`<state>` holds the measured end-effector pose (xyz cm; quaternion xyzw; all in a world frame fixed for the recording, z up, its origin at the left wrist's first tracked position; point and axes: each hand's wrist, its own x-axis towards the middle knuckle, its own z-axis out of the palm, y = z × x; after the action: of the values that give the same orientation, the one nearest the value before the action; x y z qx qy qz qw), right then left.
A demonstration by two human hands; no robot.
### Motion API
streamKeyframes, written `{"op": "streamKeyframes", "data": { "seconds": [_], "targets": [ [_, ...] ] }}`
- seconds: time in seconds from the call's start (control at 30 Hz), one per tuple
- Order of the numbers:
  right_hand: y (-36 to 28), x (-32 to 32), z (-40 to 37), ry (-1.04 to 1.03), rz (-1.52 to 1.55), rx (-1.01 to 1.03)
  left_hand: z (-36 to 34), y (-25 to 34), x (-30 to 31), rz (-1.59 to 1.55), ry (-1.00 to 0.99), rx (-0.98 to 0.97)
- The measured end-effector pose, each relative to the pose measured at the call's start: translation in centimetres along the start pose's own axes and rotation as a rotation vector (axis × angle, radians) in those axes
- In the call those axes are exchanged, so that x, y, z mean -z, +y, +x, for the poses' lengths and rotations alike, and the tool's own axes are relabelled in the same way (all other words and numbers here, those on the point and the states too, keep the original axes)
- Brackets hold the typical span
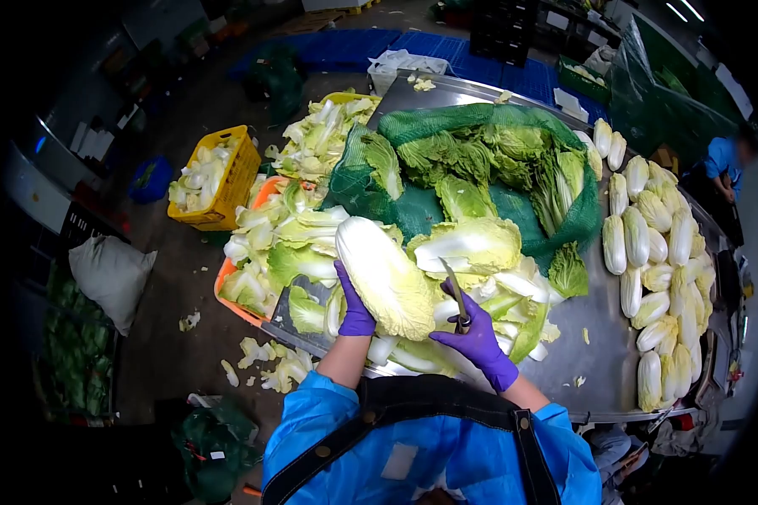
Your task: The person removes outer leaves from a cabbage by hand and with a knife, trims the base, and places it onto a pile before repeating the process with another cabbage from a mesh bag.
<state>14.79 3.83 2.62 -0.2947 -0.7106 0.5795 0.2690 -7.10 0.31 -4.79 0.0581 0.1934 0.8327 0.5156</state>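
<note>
A pale napa cabbage is held up over the near side of the metal table. My left hand, in a purple glove, grips it from the left, near its middle. In my right hand, also gloved, is a knife, its curved blade pointing up and away from me. The right fingers are closed round the handle, close by the cabbage's leafy end. Loose cabbage leaves lie behind and around both hands. Beyond them a green mesh sack lies spread out with untrimmed cabbages inside.
Trimmed cabbages are piled along the right side of the metal table. An orange crate full of leaves stands at the table's left edge. A yellow crate stands farther left. Another person is at the far right.
</note>
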Motion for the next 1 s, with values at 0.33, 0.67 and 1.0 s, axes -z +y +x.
{"op": "streamKeyframes", "data": {
  "seconds": [0.33,0.67,1.0],
  "targets": [
    [2.8,-1.7,-1.0,0.257,-0.174,0.038,-0.8,-0.6,0.0,0.095,0.097,-0.061],
    [-1.0,5.7,0.2,0.540,0.984,-0.265,-2.4,0.5,2.3,0.168,0.057,0.197],
    [0.3,7.2,0.1,0.249,0.476,-0.164,-2.5,0.9,-3.0,-0.412,-0.253,0.273]
  ]
}}
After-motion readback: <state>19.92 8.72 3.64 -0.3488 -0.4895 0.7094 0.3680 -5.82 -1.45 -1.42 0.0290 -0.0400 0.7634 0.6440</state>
